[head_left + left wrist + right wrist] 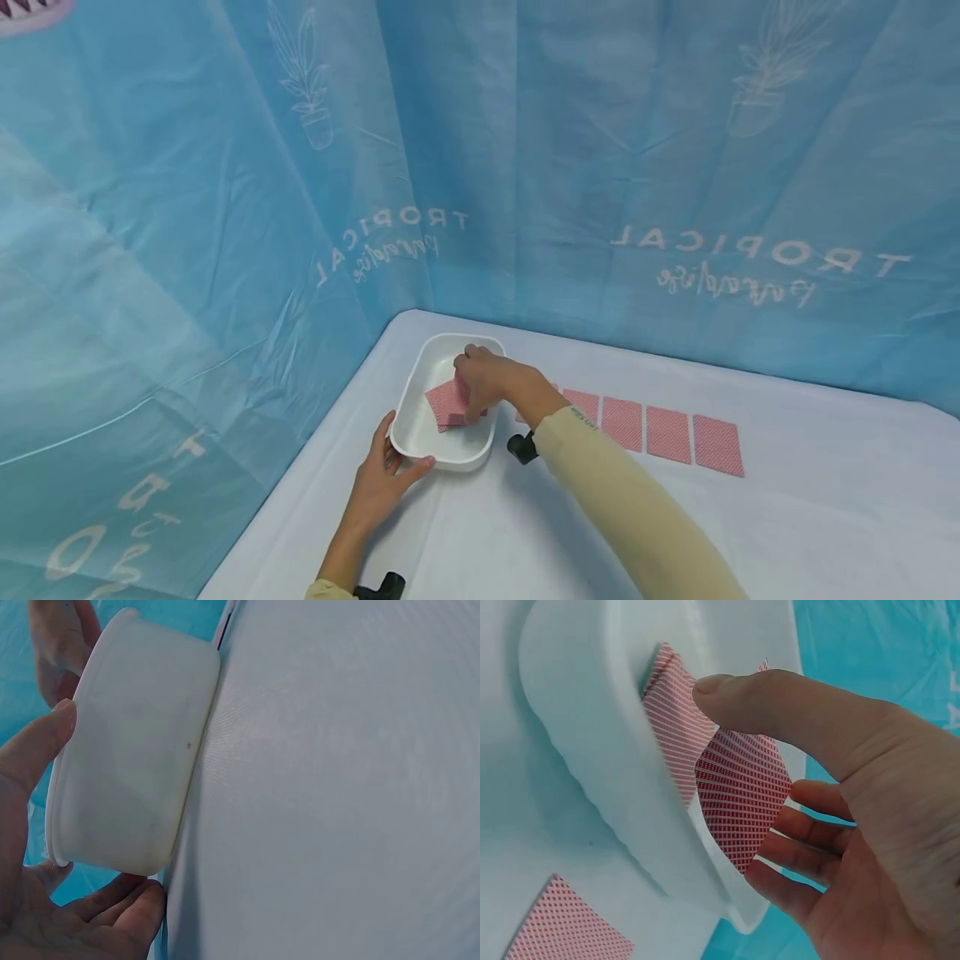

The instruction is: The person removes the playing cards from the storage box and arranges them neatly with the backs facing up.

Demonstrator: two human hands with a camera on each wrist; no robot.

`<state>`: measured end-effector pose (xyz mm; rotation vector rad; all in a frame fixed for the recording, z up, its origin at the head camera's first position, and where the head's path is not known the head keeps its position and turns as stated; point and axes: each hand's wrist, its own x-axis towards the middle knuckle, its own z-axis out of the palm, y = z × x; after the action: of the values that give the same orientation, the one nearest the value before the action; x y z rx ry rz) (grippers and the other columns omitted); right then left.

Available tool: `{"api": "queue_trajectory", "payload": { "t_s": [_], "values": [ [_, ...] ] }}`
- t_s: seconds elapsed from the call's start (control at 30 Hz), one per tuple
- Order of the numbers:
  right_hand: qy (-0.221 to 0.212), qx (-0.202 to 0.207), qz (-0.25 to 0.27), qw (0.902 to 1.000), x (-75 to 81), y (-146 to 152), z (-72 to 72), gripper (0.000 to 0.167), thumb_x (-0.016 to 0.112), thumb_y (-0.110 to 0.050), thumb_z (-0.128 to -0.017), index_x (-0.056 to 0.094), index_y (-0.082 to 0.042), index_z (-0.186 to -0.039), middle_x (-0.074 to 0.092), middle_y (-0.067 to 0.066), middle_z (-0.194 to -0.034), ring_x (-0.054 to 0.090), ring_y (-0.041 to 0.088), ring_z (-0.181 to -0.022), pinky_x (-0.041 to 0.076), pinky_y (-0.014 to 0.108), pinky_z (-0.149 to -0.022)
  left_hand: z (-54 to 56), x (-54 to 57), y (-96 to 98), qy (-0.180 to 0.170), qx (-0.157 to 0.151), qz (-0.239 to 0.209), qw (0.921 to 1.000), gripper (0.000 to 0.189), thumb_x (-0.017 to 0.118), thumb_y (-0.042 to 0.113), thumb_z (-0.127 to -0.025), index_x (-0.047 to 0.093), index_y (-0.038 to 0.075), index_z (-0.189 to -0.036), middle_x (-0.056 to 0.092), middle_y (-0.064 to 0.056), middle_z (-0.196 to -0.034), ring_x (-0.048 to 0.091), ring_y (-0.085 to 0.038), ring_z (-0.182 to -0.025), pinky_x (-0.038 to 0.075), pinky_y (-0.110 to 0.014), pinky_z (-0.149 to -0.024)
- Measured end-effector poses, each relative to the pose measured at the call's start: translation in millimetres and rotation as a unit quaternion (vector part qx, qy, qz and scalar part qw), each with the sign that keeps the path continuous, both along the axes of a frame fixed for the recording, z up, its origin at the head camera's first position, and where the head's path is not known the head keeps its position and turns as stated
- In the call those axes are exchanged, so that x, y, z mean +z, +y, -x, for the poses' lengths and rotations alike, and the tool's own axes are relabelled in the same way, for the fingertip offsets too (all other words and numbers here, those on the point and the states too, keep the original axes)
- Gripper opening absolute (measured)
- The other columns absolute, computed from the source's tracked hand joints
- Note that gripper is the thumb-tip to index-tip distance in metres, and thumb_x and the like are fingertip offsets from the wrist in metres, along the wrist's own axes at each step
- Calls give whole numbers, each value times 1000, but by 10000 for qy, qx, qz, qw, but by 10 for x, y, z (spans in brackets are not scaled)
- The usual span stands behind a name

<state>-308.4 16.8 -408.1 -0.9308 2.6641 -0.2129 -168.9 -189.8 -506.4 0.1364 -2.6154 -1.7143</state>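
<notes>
A white plastic tub [402, 408] stands at the far left of the table. My left hand [381, 487] grips its near left corner; in the left wrist view the thumb lies at the rim and fingers bend round the corner. Over the tub's inside, my right hand [491, 383] pinches a red-patterned playing card [739, 799] between thumb and fingertips, and the card bows. Beneath it, more red-backed cards [676, 724] lie overlapping in the tub, partly covered by the hand in the head view.
A row of face-down playing cards [667, 435] lies on the white-covered table [825, 517] right of the tub, its left end partly hidden by my right forearm. Blue printed curtains [570, 167] hang behind and to the left. Dark wrist camera mounts [522, 448] show at both wrists.
</notes>
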Motion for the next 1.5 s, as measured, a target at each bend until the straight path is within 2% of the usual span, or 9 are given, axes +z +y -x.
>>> {"api": "queue_trajectory", "payload": {
  "t_s": [0.27, 0.5, 0.63, 0.8, 0.83, 0.87, 1.07, 1.27, 1.5],
  "values": [
    [113, -59, 106, 9999, 159, 73, -9, 75, 85, -38, -69, 49, -11, -129, 43, -1, -114, 39, 16, -107, 49, 27, -86, 36, 35, 15, 65, 29, 78, 9999, 101, 82, 40, -76, 17, 27, -153, 36, -14, -148, 39, -31, -134, 39, -39, -104],
    [45, -137, 41, 9999, 250, 157, -83, 83, 86, -39, -69, 45, -10, -136, 43, 0, -119, 39, 16, -110, 50, 28, -88, 13, 1, 24, -22, -2, 22, 10000, 101, 81, 38, -77, 16, 27, -153, 35, -17, -149, 37, -32, -134, 39, -39, -104],
    [24, -241, -45, 9997, 221, 225, -97, 81, 86, -38, -69, 47, -11, -134, 43, 0, -120, 39, 15, -110, 51, 29, -89, -10, 40, 50, -53, 4, 23, 10000, 101, 81, 37, -78, 15, 24, -154, 33, -19, -149, 37, -34, -135, 39, -40, -104],
    [79, -275, -169, 9994, 223, 370, -89, 80, 85, -37, -70, 47, -11, -134, 43, 0, -121, 39, 16, -112, 49, 30, -92, 2, 33, 50, -123, 21, 26, 9999, 101, 81, 36, -78, 16, 24, -153, 32, -18, -150, 36, -34, -135, 39, -38, -103],
    [115, -280, -193, 9994, 232, 405, -88, 81, 85, -37, -70, 46, -10, -135, 43, 1, -121, 39, 16, -113, 49, 30, -93, 6, 30, 47, -135, 8, -7, 9999, 101, 81, 36, -78, 15, 24, -153, 32, -17, -151, 35, -34, -135, 38, -38, -104],
    [145, -298, -202, 9992, 241, 441, -85, 82, 85, -38, -70, 45, -10, -137, 43, 1, -122, 39, 17, -114, 48, 31, -94, 25, -25, 29, -100, 7, -8, 9999, 102, 81, 38, -77, 15, 25, -153, 31, -16, -151, 35, -33, -136, 38, -37, -104],
    [175, -462, -34, 9988, 265, 632, -75, 88, 84, -39, -70, 42, -9, -141, 44, 2, -126, 40, 19, -117, 48, 34, -96, 10, 1, 17, -106, 11, -19, 9999, 102, 81, 39, -77, 15, 27, -153, 31, -15, -151, 35, -31, -136, 37, -35, -105],
    [250, -604, -26, 9979, 216, 789, -79, 90, 84, -39, -70, 40, -10, -143, 43, 2, -127, 39, 18, -118, 48, 34, -96, 10, 9, 23, -36, -3, 67, 10000, 102, 81, 44, -76, 16, 27, -153, 33, -14, -151, 36, -31, -136, 38, -35, -104],
    [350, -704, 97, 9969, 188, 945, -111, 91, 84, -42, -69, 42, -9, -142, 44, 1, -120, 41, 16, -111, 51, 32, -90, 4, 0, 30, -32, 29, 153, 9999, 102, 81, 43, -75, 17, 27, -153, 33, -15, -150, 37, -32, -135, 39, -37, -104]
  ]
}}
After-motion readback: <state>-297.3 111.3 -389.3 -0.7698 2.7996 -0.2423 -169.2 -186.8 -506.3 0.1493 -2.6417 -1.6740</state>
